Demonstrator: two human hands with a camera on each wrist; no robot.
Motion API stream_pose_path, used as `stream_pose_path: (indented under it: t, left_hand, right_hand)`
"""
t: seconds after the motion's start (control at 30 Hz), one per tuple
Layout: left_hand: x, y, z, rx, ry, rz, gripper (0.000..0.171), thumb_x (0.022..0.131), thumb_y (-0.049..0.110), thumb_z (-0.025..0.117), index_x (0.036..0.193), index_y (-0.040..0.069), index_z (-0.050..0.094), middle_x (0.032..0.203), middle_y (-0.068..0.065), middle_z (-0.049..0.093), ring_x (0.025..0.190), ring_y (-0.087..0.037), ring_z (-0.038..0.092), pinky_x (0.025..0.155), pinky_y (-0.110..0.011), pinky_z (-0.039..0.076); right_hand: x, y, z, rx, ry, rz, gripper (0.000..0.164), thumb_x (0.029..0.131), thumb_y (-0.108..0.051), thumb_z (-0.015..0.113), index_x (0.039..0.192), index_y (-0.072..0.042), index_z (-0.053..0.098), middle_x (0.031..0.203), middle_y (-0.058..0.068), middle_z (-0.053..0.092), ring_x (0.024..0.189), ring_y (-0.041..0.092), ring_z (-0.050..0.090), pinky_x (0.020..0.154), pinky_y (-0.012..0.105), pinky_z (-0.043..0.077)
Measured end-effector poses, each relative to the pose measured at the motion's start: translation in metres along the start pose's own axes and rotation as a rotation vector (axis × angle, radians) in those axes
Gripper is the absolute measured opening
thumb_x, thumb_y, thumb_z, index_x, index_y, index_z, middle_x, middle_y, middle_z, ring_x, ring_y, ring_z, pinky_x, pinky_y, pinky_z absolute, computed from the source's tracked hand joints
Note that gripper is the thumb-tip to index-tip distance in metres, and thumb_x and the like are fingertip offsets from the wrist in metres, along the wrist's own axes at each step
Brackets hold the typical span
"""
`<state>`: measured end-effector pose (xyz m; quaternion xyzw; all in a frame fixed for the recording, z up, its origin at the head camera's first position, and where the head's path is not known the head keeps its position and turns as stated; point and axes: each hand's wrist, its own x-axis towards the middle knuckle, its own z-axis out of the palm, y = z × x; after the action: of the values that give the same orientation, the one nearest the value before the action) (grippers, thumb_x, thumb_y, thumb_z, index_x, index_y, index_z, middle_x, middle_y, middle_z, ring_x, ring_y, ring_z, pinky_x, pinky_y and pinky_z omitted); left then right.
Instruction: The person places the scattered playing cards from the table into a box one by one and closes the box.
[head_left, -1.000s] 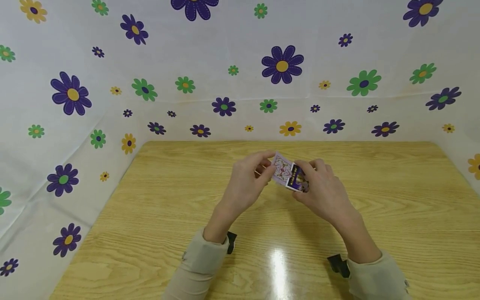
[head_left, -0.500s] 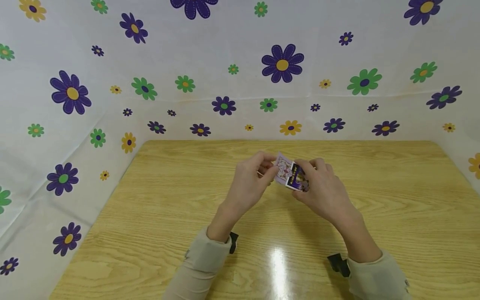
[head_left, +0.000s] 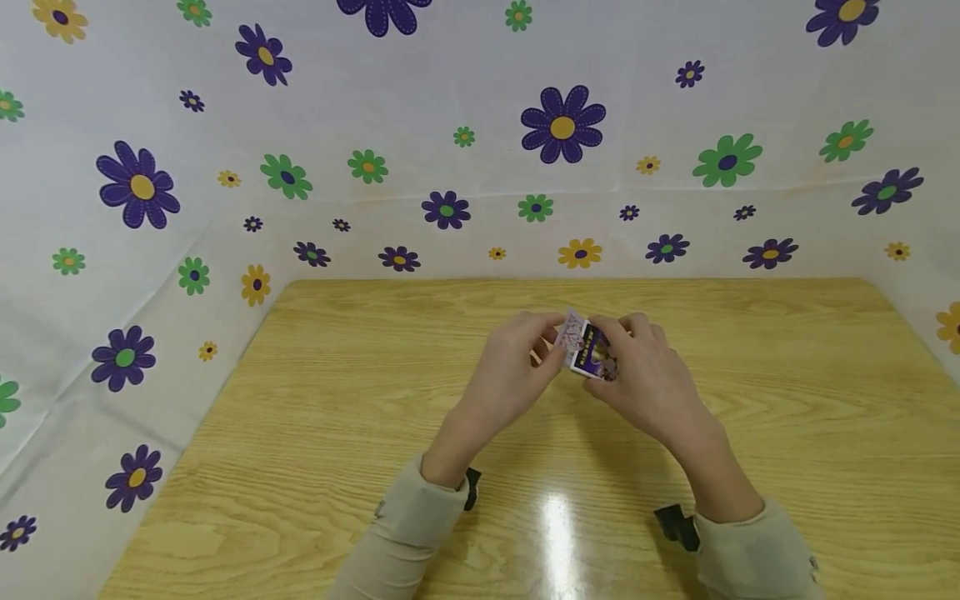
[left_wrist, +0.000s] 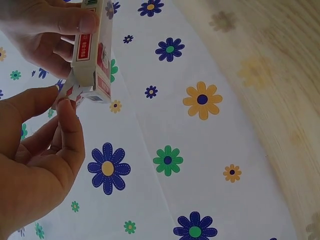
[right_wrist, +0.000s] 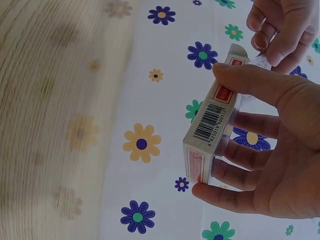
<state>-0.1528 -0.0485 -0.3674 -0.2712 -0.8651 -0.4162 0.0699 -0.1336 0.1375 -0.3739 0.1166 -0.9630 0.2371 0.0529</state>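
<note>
My right hand (head_left: 647, 377) grips a small playing card box (head_left: 595, 353) above the table, thumb on one narrow side and fingers on the other. The right wrist view shows a barcode on the box's side (right_wrist: 209, 124). Out of its left end stick patterned playing cards (head_left: 572, 333); how many is hidden. My left hand (head_left: 513, 367) pinches their outer end between thumb and fingers, close to the box's mouth. In the left wrist view an end flap (left_wrist: 73, 81) of the box stands folded out near my left fingertips.
Beneath both hands spreads a wood-grain table (head_left: 300, 433), with a bright light reflection near its front. A white cloth (head_left: 480, 175) printed with flowers rises behind the table and at its sides. Dark straps (head_left: 677, 528) sit at both sleeve cuffs.
My left hand has moved right towards the box, and less of the cards shows outside it now. The right hand and the box have stayed almost in place.
</note>
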Motion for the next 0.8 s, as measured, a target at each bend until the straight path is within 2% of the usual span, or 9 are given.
stream_pose_path:
  t: [0.27, 0.57, 0.8]
  left_hand:
    - [-0.001, 0.0, 0.005, 0.081, -0.034, 0.01, 0.037, 0.094, 0.007, 0.065, 0.13, 0.0, 0.061, 0.103, -0.01, 0.062, 0.083, -0.017, 0.06, 0.066, -0.017, 0.05]
    - [-0.003, 0.002, 0.01, 0.14, -0.053, 0.019, 0.04, 0.094, 0.006, 0.065, 0.134, 0.0, 0.059, 0.1, -0.007, 0.06, 0.082, -0.016, 0.057, 0.063, -0.017, 0.047]
    - [-0.003, 0.003, 0.012, 0.19, -0.07, 0.031, 0.035, 0.096, 0.007, 0.063, 0.13, 0.0, 0.062, 0.098, -0.008, 0.062, 0.082, -0.015, 0.058, 0.066, -0.017, 0.048]
  right_hand:
    - [0.0, 0.0, 0.0, 0.014, 0.006, 0.003, 0.074, 0.079, -0.019, 0.082, 0.143, -0.005, 0.049, 0.125, 0.026, 0.051, 0.107, 0.039, 0.052, 0.079, 0.051, 0.055]
    - [0.0, 0.0, -0.001, 0.033, 0.003, -0.004, 0.074, 0.08, -0.018, 0.082, 0.144, -0.005, 0.049, 0.125, 0.026, 0.05, 0.107, 0.039, 0.051, 0.08, 0.052, 0.055]
    - [0.0, 0.0, -0.001, 0.04, 0.014, -0.019, 0.073, 0.079, -0.017, 0.082, 0.143, -0.004, 0.049, 0.124, 0.026, 0.051, 0.107, 0.039, 0.052, 0.08, 0.052, 0.055]
